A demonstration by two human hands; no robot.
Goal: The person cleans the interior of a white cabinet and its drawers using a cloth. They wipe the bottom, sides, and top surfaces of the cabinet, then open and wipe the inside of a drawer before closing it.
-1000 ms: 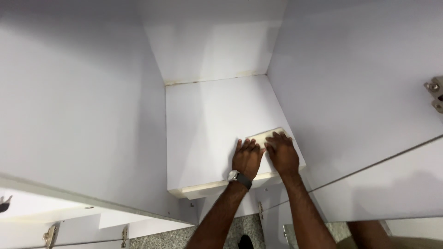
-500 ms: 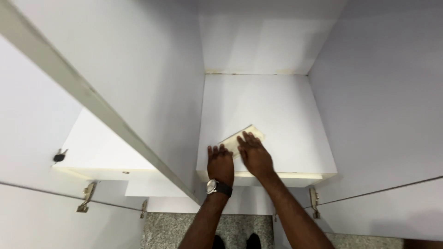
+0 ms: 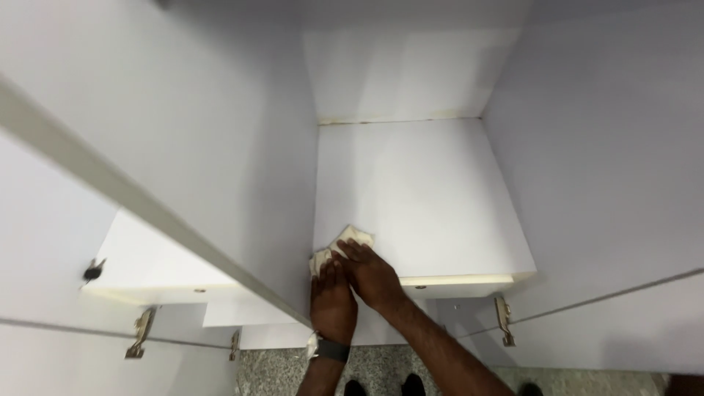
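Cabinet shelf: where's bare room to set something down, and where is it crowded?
Shelf is bare from the back wall to the right side panel. Crowded only at the front-left corner: left hand and right hand press a cream cloth against the left panel.

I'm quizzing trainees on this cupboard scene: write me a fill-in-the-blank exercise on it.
1. Both hands press a pale ____ onto the white shelf.
2. The left hand wears a ____ at the wrist.
3. The cloth lies near the shelf's front ____ corner.
4. The right hand lies ____ the left one.

Missing words: cloth; watch; left; beside
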